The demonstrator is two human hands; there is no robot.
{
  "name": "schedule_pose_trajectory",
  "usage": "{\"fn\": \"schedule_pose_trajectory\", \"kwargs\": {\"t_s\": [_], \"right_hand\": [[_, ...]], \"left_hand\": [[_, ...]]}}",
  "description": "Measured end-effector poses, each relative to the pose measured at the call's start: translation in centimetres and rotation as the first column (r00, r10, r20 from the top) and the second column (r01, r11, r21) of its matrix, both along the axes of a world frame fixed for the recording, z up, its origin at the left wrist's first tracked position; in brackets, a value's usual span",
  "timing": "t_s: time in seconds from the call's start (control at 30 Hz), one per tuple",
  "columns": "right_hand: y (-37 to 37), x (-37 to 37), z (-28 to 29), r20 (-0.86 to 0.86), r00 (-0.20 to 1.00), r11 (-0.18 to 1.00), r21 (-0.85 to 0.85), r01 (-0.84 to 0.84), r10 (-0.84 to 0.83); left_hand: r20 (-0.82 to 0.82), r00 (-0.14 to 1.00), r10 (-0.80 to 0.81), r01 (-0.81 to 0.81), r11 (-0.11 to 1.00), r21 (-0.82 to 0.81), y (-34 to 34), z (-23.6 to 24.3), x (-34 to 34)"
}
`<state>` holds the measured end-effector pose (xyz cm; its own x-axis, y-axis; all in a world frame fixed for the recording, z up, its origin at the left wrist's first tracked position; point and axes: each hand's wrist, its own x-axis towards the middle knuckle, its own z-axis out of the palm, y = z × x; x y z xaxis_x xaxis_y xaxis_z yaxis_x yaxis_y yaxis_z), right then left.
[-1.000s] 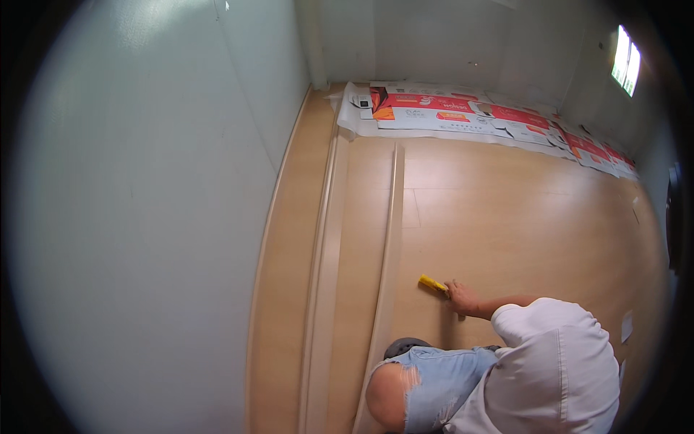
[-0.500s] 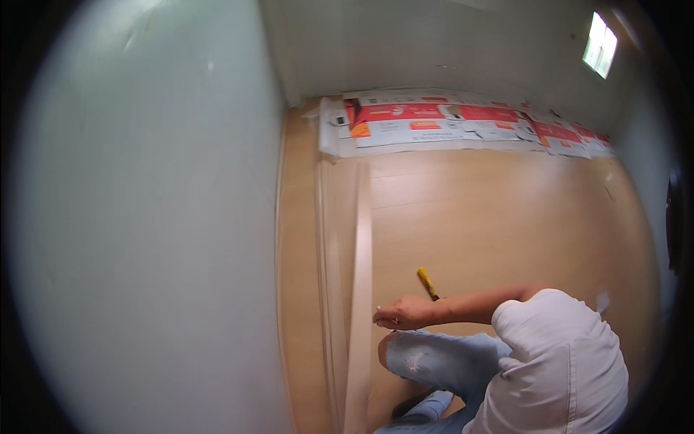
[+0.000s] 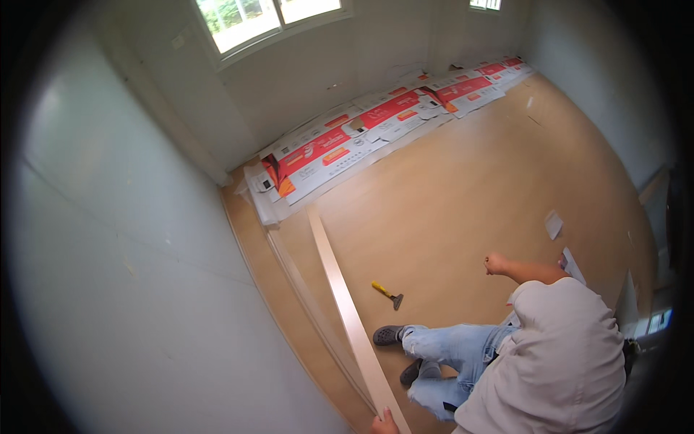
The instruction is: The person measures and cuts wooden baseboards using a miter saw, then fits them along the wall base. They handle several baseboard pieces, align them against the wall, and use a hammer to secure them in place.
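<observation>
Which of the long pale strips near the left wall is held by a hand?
The right strip, nearer the yellow-handled tool: a hand grips it at the picture's lower edge. The left strip has no visible hand on it.

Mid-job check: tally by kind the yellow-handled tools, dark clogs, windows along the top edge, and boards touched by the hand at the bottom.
Yellow-handled tool: 1
Dark clogs: 2
Windows: 2
Board touched by bottom hand: 1
Total: 6

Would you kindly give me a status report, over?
Left grip closed on long, flat, beige board; right grip out of view. Yellow-handled, dark-headed tool on floor, right of board. Pale-shirted co-worker nearby.
</observation>
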<state>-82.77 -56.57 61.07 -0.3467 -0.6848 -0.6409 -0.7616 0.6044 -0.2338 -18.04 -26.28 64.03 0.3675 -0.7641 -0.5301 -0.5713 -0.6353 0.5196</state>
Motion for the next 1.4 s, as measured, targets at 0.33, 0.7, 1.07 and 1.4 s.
{"fn": "schedule_pose_trajectory", "kwargs": {"t_s": [0.33,0.7,1.07,1.4], "right_hand": [[8.9,5.2,18.8,0.480,0.870,0.975,-0.119,0.187,-0.109],[25.0,-11.2,5.1,0.380,0.819,0.902,0.185,0.390,-0.431],[3.8,-22.5,15.0,0.643,0.630,0.725,-0.165,0.669,-0.435],[2.9,-34.9,14.3,0.545,0.401,0.420,-0.096,0.902,-0.737]], "left_hand": [[-0.053,0.998,0.027,-0.025,0.999,0.033,-6.6,12.2,-10.2],[-0.263,0.958,0.116,-0.135,0.989,-0.058,-12.0,18.8,-19.2],[-0.240,0.971,-0.002,-0.016,0.997,-0.074,-30.5,23.8,-38.0],[-0.211,0.950,-0.232,0.227,0.973,-0.047,-49.2,23.3,-47.6]]}}
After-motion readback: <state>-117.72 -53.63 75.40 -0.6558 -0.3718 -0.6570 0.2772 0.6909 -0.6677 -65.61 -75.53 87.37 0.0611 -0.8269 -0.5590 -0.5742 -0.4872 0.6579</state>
